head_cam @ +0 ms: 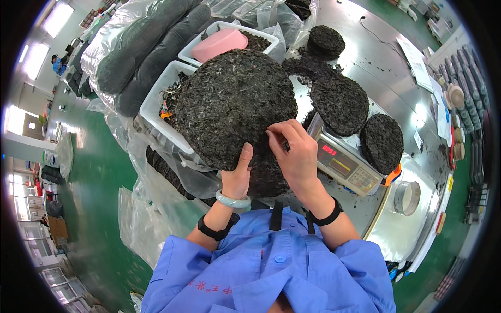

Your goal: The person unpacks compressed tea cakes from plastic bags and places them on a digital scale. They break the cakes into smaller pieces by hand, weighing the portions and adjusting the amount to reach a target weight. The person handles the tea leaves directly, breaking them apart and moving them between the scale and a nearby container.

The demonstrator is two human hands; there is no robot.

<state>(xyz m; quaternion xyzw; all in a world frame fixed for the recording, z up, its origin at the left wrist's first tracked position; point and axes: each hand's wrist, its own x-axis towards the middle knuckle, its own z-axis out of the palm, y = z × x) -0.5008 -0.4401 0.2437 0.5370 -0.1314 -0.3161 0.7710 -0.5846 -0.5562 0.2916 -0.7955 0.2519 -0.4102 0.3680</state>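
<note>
A large round sheet of dried dark seaweed (235,98) is held up before me, tilted over the white tubs. My left hand (237,172) grips its lower edge, thumb on top and fingers hidden beneath. At its lower right edge, my right hand (294,150) has thumb and forefinger pinched together; whether a scrap is between them cannot be told. More dark seaweed (268,176) lies below the sheet. To the right stands a digital scale (348,162) with a lit red display. Round seaweed cakes lie around it, one (339,102) over its upper part and another (381,144) at its right.
A white plastic tub (150,99) holds seaweed scraps; another behind it holds a pink basin (220,44). Long plastic-wrapped seaweed rolls (133,51) lie upper left. A metal ring (407,198) sits on a tray at right. A cable (377,37) crosses the steel table.
</note>
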